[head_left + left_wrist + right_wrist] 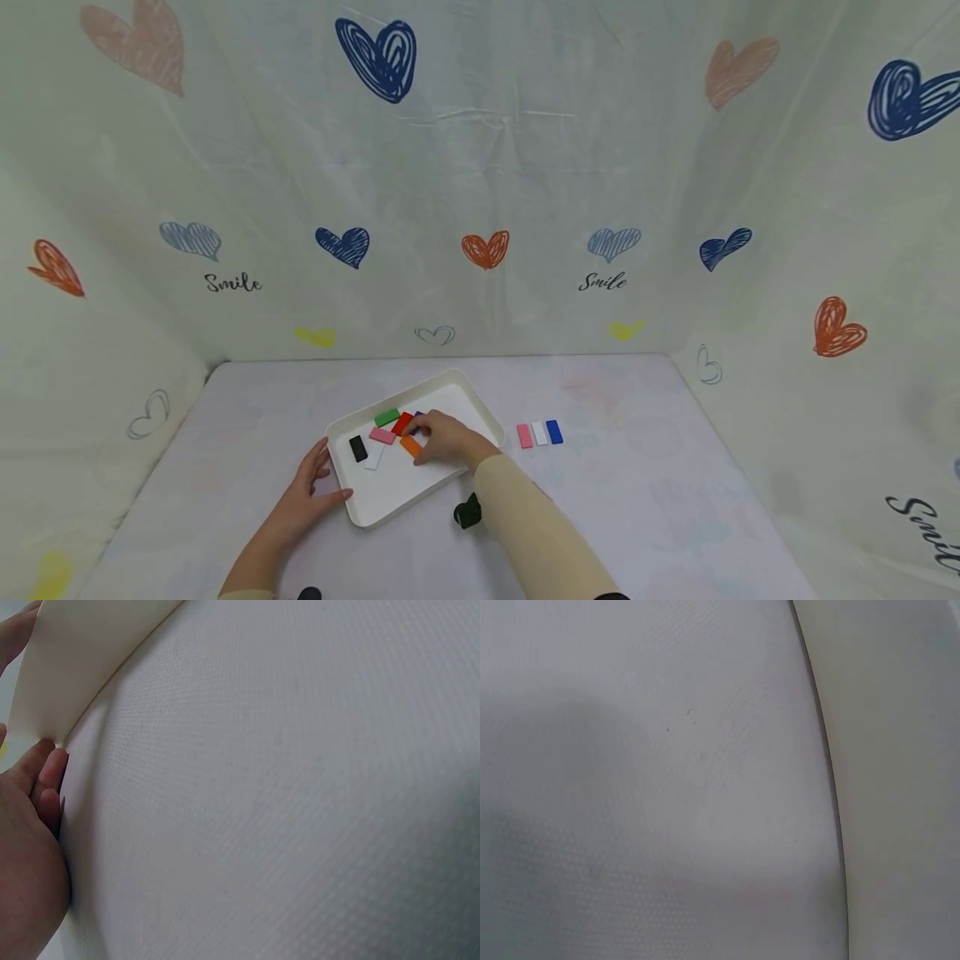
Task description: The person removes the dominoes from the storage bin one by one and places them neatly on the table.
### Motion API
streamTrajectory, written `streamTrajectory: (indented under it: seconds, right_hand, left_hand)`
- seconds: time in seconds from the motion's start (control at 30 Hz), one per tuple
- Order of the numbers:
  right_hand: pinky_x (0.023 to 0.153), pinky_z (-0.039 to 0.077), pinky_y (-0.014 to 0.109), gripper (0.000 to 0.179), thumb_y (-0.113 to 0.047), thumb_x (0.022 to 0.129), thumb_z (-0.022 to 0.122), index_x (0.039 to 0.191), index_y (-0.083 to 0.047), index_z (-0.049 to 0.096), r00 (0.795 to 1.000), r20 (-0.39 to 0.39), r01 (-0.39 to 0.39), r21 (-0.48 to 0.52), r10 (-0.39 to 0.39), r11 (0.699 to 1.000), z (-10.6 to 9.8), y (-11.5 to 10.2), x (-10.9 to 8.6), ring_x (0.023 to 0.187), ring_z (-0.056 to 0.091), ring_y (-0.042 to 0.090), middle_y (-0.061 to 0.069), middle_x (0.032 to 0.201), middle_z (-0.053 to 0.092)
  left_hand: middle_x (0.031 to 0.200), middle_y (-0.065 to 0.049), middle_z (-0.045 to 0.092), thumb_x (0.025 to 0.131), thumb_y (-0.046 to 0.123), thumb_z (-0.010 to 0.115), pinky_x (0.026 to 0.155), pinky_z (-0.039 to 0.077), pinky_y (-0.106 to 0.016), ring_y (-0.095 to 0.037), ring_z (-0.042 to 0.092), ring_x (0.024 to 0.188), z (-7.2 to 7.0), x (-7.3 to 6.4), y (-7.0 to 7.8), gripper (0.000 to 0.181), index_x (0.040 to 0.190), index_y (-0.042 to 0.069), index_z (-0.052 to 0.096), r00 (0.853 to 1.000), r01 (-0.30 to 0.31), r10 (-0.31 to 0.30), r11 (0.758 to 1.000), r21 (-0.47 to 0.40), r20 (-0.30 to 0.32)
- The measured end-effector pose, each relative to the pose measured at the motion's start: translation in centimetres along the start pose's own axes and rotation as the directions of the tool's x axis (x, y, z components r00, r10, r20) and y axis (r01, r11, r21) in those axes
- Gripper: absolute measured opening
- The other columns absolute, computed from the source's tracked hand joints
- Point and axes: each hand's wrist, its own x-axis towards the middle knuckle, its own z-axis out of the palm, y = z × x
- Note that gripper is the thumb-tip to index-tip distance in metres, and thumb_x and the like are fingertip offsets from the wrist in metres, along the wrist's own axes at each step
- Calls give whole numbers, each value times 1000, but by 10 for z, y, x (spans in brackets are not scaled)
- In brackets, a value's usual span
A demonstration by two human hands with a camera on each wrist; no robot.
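My left hand [303, 490] steadies the left end of a shallow white tray [392, 492], thumb at the near corner and fingers at the far one. In the left wrist view its fingertips [46, 766] meet the tray wall [90, 652]. Over the tray, my right hand [446, 437] pinches an orange block [410, 447] between thumb and fingers. Around it lie a red block [402, 423], a pink block [382, 436], a green block [387, 417], a black block [358, 449] and a white block [374, 456]. A blue block [417, 415] is partly hidden by that hand.
Right of the tray, a pink block [524, 436], a white block [540, 433] and a blue block [554, 432] lie in a row on the white-covered table [637, 492]. A dark object [468, 512] sits by the right sleeve. A heart-printed curtain [487, 183] surrounds the table.
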Motion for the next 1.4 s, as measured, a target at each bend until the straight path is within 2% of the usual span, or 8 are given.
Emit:
streamTrajectory:
  seconds: [0.13, 0.37, 0.6, 0.77, 1.07, 1.4]
  right_hand:
    - [88, 48, 25, 39, -18, 78, 84, 110, -32, 68, 1000, 8, 9, 36, -9, 999, -4, 1, -1, 96, 48, 11, -11, 101, 53]
    - [78, 48, 24, 38, -10, 76, 84, 107, -24, 67, 999, 26, 39, 198, -45, 980, -15, 12, -4, 87, 51, 13, -5, 92, 56]
    - [74, 51, 24, 42, -3, 77, 82, 112, -19, 66, 995, 17, 85, 266, -93, 960, -39, 11, -15, 84, 54, 15, -2, 94, 57]
    - [73, 53, 23, 44, 0, 77, 81, 114, -18, 66, 993, 10, 113, 295, -122, 949, -58, 11, -25, 81, 57, 16, -1, 96, 57]
    - [75, 53, 27, 46, 0, 78, 80, 116, -20, 64, 995, -47, 98, 304, -87, 947, -91, 32, -47, 85, 57, 19, 1, 101, 57]
    - [74, 56, 29, 47, 6, 76, 78, 116, -14, 64, 997, -72, 43, 305, -22, 952, -120, 64, -68, 84, 58, 21, 6, 101, 55]
  left_hand:
    - [156, -27, 19, 80, 32, 80, 109, 18, -64, -40, 27, 133, -1, 2, 1, 113, 157, 14, 0, 1000, 10, -9, 1000, 21, -3]
    - [157, -26, 19, 81, 32, 80, 107, 21, -66, -41, 26, 134, -3, 4, 2, 113, 157, 14, -1, 1000, 3, -3, 1000, 20, 9]
    - [157, -26, 19, 81, 29, 79, 108, 21, -64, -39, 28, 133, -6, 6, 2, 112, 157, 12, -2, 999, -31, 31, 999, 12, 26]
    - [156, -27, 18, 82, 29, 78, 108, 21, -65, -40, 27, 132, -7, 8, 1, 111, 156, 10, -2, 999, -34, 32, 999, 27, 40]
    - [157, -26, 17, 81, 30, 79, 108, 19, -65, -40, 26, 133, -3, 7, 3, 113, 156, 10, -3, 999, -20, 19, 1000, 8, 46]
    - [156, -28, 16, 79, 30, 81, 109, 17, -66, -41, 26, 132, -2, 0, -1, 117, 156, 10, -4, 999, 9, -9, 1000, -5, 43]
